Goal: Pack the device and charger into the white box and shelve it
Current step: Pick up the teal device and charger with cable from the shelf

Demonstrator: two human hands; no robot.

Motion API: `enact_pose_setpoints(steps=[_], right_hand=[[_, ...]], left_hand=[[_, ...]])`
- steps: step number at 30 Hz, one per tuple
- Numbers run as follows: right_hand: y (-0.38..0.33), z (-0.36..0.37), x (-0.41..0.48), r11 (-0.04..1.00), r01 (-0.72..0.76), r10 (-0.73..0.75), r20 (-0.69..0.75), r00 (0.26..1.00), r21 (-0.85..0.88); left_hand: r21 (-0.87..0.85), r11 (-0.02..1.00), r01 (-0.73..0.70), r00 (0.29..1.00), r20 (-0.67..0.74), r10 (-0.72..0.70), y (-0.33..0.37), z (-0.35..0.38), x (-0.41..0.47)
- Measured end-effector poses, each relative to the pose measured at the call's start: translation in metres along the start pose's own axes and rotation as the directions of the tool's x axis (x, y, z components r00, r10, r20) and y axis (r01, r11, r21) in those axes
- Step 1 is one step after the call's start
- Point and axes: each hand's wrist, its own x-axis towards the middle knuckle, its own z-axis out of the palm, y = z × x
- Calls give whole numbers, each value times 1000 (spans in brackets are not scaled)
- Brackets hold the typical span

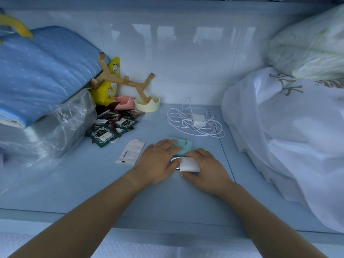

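Note:
A small white box (pixel 189 164) lies on the pale shelf surface (pixel 93 179), gripped by my right hand (pixel 206 170) from the right side. My left hand (pixel 158 161) lies flat over a teal-cased device (pixel 183 144), fingers spread on top of it. A shiny metallic edge (pixel 175 161) shows between my two hands, mostly hidden. The white charger block (pixel 198 120) with its coiled white cable (pixel 193 125) lies apart on the surface, farther back.
Folded blue bedding (pixel 42 71) on a plastic-wrapped bundle (pixel 46 135) fills the left. Tea sachets (pixel 109 131), a paper slip (pixel 131 151), a wooden stand (pixel 128 82) in a cream bowl (pixel 148 105) and a pink dish (pixel 123 102) sit left of centre. Large white bags (pixel 290 131) crowd the right.

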Motion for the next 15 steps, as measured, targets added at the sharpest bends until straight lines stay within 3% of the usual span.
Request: enact_pose_setpoints(steps=[3,15], right_hand=[[6,-1,3,999,-30,30,-7,1000,21],[18,6,17,997,-46,49,-47,998,55]], left_hand=[[-18,999,29,998,51,-28,5,5,2],[59,997,38,999,14,-39,4,5,5]])
